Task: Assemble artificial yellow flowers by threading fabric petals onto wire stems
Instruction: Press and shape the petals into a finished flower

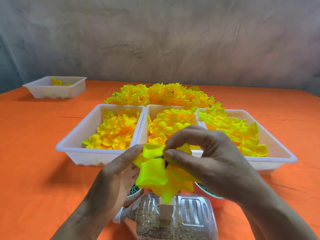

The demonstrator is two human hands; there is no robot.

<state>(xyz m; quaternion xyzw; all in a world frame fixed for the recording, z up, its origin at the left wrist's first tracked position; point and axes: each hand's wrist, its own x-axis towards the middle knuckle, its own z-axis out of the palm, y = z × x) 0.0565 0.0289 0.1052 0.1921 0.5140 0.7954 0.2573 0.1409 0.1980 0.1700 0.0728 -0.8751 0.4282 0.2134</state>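
Lower centre of frame, above a clear bottle (188, 213): the left hand (117, 172) gripped a part-built yellow flower (152, 174), and the right hand (207, 156) fingers (173, 157) pinched its green stem piece (160, 157). Threading judged under way. Next, the petal layer needs seating snugly on the stem.

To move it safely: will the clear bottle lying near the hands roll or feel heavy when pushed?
The bottle is packed with brown grains, so probably heavy for its size. Its flattish panelled sides suggest it will slide rather than roll.
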